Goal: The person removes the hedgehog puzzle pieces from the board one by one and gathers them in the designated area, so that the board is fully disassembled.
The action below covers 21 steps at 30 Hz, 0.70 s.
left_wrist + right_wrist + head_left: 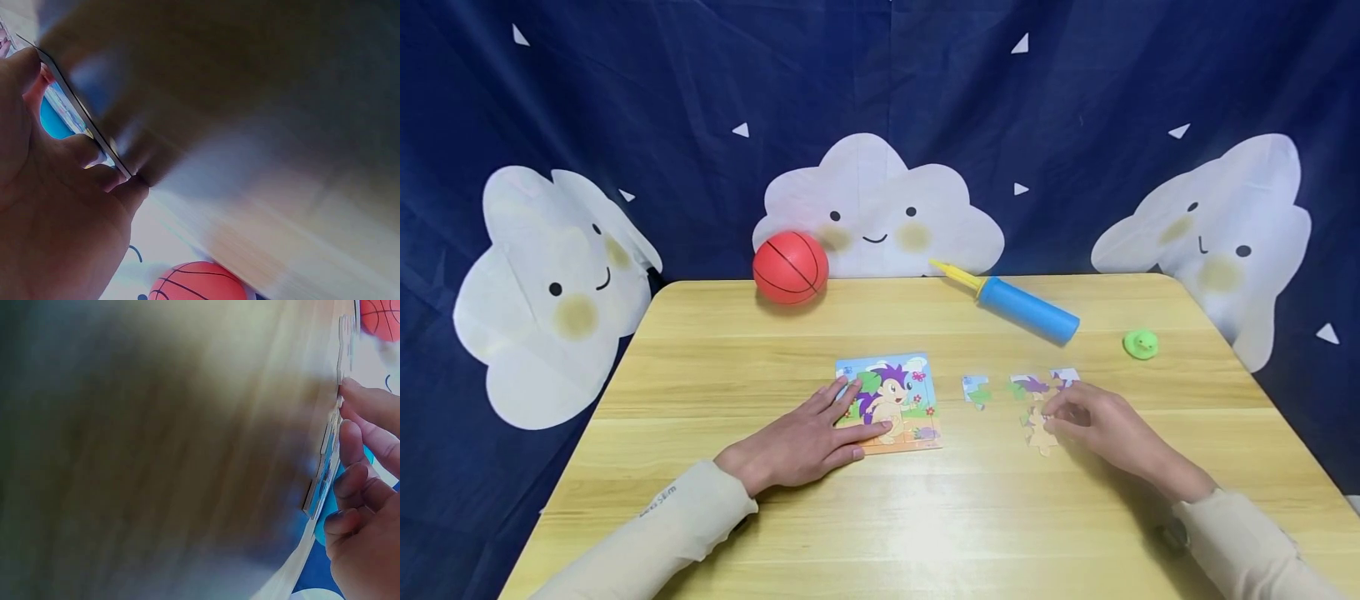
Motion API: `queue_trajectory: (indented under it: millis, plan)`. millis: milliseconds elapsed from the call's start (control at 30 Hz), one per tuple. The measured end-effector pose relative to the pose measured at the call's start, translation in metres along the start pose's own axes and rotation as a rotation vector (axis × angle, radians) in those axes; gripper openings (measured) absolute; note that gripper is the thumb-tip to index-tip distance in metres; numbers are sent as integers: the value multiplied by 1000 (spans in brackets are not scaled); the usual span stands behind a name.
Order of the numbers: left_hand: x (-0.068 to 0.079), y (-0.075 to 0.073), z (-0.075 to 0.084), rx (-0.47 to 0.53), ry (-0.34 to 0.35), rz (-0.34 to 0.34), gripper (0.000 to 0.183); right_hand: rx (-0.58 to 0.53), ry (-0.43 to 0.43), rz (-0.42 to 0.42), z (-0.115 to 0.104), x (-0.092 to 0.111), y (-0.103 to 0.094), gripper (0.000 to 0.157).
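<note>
My left hand (797, 437) rests with its fingers spread on the left part of a square hedgehog jigsaw puzzle (917, 417), thumb by the lower edge. In the left wrist view its fingertips lie against the thin puzzle board (84, 115). Right of the puzzle, my right hand (1112, 425) pinches a beige jigsaw piece (1040, 433) between thumb and forefinger, low over the table. The other fingers curl loosely. Above it lie purple and green jigsaw pieces (1028, 385), close together, partly hidden by the hand. A blue-green corner piece (976, 390) lies apart, between puzzle and right hand.
The wooden table (700, 358) has a red ball (790, 268) with black lines at its back edge. A blue hand pump (1030, 310) with a yellow nozzle lies behind the pieces, and a small green rubber duck (1141, 344) sits at the right. A dark blue cloud-patterned curtain (880, 75) hangs behind.
</note>
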<state>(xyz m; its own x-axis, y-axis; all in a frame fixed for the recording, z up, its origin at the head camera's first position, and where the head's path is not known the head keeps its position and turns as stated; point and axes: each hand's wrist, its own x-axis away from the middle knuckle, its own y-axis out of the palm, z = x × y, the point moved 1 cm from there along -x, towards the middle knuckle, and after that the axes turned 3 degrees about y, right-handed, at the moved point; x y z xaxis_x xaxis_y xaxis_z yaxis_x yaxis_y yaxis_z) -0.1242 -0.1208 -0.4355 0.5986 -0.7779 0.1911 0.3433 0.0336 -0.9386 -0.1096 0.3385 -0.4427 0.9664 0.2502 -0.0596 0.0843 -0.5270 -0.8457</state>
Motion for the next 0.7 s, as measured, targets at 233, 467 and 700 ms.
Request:
queue_trajectory:
  millis: [233, 467, 700]
  plan:
    - [0, 0, 0, 8, 3, 1, 51, -27, -28, 6, -1, 0, 0, 16]
    - [0, 1, 0, 5, 0, 4, 51, -18, -8, 15, -7, -5, -5, 12]
    - [1, 2, 0, 15, -10, 14, 50, -72, -63, 16, -35, -24, 4, 7]
